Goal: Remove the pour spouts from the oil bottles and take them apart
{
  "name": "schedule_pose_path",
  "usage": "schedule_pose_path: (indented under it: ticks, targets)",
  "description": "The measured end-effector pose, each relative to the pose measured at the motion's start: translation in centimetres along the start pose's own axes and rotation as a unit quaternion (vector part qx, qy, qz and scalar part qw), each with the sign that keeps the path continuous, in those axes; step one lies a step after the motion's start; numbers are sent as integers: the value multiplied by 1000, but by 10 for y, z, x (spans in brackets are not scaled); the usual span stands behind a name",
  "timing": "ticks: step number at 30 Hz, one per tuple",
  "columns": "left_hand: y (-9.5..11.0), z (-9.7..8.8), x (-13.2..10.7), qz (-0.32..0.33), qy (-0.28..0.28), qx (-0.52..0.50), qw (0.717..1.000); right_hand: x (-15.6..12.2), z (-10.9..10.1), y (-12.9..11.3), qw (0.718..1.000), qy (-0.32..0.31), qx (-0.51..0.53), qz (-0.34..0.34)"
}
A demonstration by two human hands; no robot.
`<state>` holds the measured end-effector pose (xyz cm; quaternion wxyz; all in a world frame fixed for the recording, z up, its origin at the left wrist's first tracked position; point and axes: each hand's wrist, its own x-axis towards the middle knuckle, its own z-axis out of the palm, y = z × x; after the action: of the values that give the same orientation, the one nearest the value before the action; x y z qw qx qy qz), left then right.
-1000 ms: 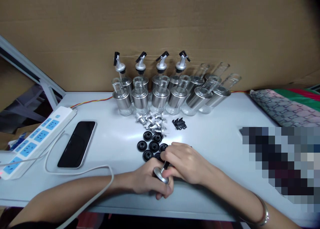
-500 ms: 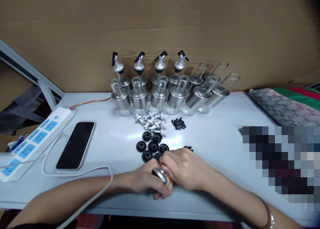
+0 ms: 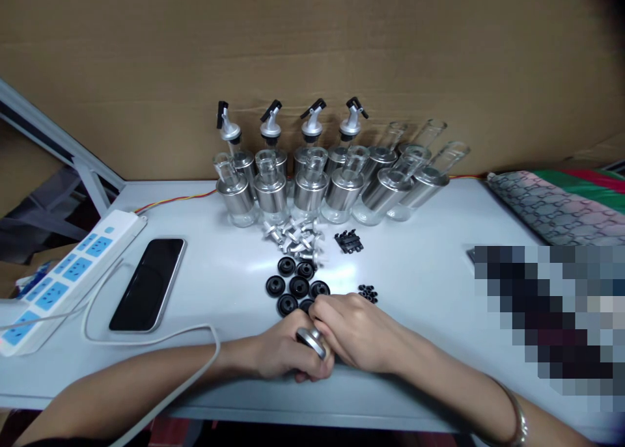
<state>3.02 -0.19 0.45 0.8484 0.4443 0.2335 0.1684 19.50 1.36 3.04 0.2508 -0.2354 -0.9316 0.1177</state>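
Observation:
My left hand [image 3: 288, 349] is closed around a silver pourer spout [image 3: 311, 343], whose round rim shows between the fingers. Pressed against it, my right hand [image 3: 354, 333] has its fingers curled on the spout's other end, which they hide. Just beyond the hands lie several black round stoppers [image 3: 299, 287], some partly covered by the fingers. Behind these is a heap of silver spouts [image 3: 295, 237]. Small black levers [image 3: 349, 241] and tiny black caps [image 3: 368, 293] lie to the right.
Glass bottles with steel sleeves [image 3: 311, 190] stand in rows at the back, several topped with finished pourers [image 3: 311, 127]. On the left are a phone [image 3: 148, 284], a power strip [image 3: 63, 281] and a white cable [image 3: 166, 335]. A patterned cushion [image 3: 561, 206] lies at right.
My right hand has shifted slightly down and left, uncovering more of the tiny black caps. Both hands stay together on the spout.

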Motion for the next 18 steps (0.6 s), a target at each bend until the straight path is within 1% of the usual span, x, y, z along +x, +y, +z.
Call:
schedule_pose_path:
  ticks: [5,8,10,14,16,18]
  targets:
    - [0,1,-1,-8,0,11,1000,-2,3,0,997,0,78,20]
    - [3,5,0,5,3,49,999,-3,4,-2,987,0,145,67]
    - [4,7,0,19,9,74,997,-2,3,-3,981,-5,171,93]
    - [5,7,1,28,23,83,996,2,-5,-6,980,-11,171,100]
    - [5,6,1,24,24,89,995,4,-10,-4,982,12,160,105]
    - [6,6,0,24,20,107,994,4,-17,2,980,56,141,130]
